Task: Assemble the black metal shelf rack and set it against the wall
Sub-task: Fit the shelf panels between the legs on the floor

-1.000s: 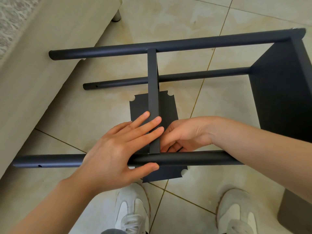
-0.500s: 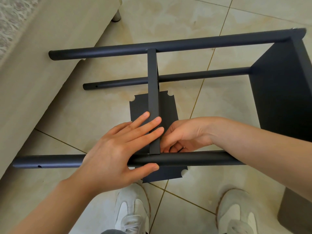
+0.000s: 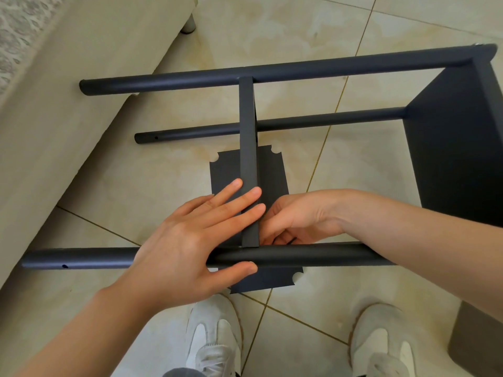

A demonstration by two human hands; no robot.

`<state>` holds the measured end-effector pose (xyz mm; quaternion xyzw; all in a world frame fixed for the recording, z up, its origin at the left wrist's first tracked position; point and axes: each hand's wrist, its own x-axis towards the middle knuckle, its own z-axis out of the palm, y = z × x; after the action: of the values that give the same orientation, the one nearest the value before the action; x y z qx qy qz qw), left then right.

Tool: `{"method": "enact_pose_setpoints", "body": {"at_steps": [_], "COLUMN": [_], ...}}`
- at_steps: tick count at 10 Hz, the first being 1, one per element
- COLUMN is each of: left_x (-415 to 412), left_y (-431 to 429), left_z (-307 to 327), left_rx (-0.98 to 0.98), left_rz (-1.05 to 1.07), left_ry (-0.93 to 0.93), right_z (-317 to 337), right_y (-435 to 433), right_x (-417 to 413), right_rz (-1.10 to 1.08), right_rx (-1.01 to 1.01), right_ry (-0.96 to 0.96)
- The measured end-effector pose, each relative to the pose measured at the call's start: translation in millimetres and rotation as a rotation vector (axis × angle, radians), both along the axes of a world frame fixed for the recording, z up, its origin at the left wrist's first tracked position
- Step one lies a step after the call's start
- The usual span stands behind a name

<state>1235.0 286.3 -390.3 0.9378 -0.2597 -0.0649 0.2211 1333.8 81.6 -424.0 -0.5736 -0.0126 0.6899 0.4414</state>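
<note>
Upholstery of a beige sofa (image 3: 54, 126) is seen along the left edge, cut off by the frame, with one pale leg (image 3: 188, 25) shown at the top. The black rack (image 3: 299, 70) is laid on its side on the tiled floor (image 3: 353, 170), just beside the sofa. Its near pole (image 3: 81, 258) is run left to right across the lower middle, and its right end is hidden behind the right forearm. Two more poles are seen further up. The left hand (image 3: 185, 240) is laid over the near pole, its fingers (image 3: 236, 202) held straight and close together, flat against the middle shelf (image 3: 247, 137), which is seen edge-on as a narrow strip. The thumb is stretched along the near side of the pole. A loose shelf panel (image 3: 226, 170) with notched corners lies flat on the floor beneath, largely covered by the hands and the pole. The right hand (image 3: 299, 216) is tucked against the right face of the middle shelf, just above the near pole. Its fingers are curled inward and mostly hidden; something thin and dark is glimpsed among them, but whether it is pinched cannot be told. At the right the end shelf (image 3: 457, 148) is fixed across the poles, partly cut off. White shoes (image 3: 215, 336) are seen below, and a dark object (image 3: 479, 338) is cropped at the lower right corner.
</note>
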Motion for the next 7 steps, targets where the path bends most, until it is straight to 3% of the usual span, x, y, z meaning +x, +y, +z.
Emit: {"method": "enact_pose_setpoints", "body": {"at_steps": [7], "left_x": [0.3], "left_y": [0.2], "left_z": [-1.8], "left_rx": [-0.005], "left_rz": [-0.004], "left_ry": [-0.009], "right_z": [-5.5], "right_y": [-0.4], "right_x": [0.6], "right_rz": [-0.021], "right_rx": [0.076], "right_ry": [0.065]}}
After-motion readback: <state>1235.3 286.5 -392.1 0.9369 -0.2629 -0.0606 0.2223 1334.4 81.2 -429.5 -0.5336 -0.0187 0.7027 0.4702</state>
